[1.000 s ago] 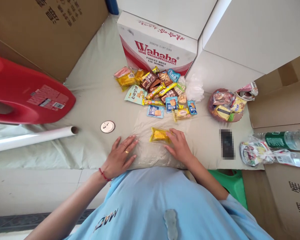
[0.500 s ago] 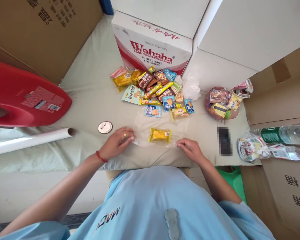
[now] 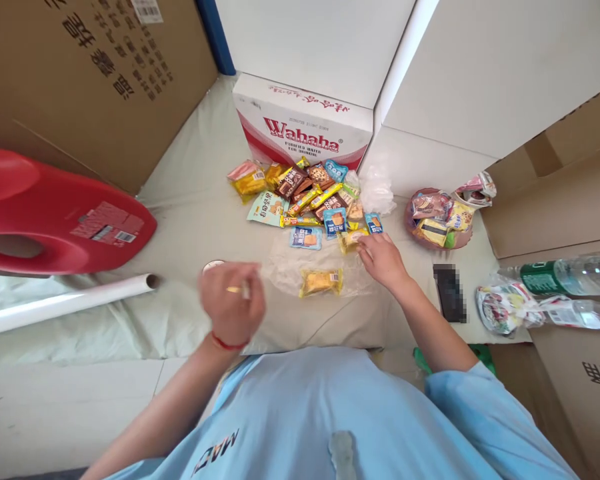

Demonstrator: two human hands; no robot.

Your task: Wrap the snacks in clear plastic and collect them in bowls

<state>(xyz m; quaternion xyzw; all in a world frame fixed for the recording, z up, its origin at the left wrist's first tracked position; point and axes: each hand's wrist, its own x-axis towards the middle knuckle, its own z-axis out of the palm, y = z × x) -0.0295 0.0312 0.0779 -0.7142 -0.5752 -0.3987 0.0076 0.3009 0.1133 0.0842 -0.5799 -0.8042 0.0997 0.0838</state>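
A yellow-wrapped snack [image 3: 321, 283] lies on a flat clear plastic bag [image 3: 286, 263] in front of me. My right hand [image 3: 384, 261] reaches to the near edge of the snack pile, its fingers closed at the right end of another yellow snack packet [image 3: 350, 241]. Blue snack packets [image 3: 305, 238] lie close by. My left hand [image 3: 233, 300] is raised left of the bag, fingers curled but smeared by motion; whether it holds anything is unclear. Behind it, a round pin badge [image 3: 213, 265] is mostly covered.
A Wahaba-style white and red carton, marked Wahaha [image 3: 303, 127], stands behind the pile. To the left are a red jug [image 3: 70, 213] and a white tube [image 3: 70, 303]. A snack bowl [image 3: 414, 230], dark phone [image 3: 449, 293] and plastic bottles [image 3: 570, 275] are at right.
My right hand has left the bag's right edge and moved forward to the yellow packet by the pile. My left hand has lifted off the table, its fingers now curled. The view has tilted slightly.
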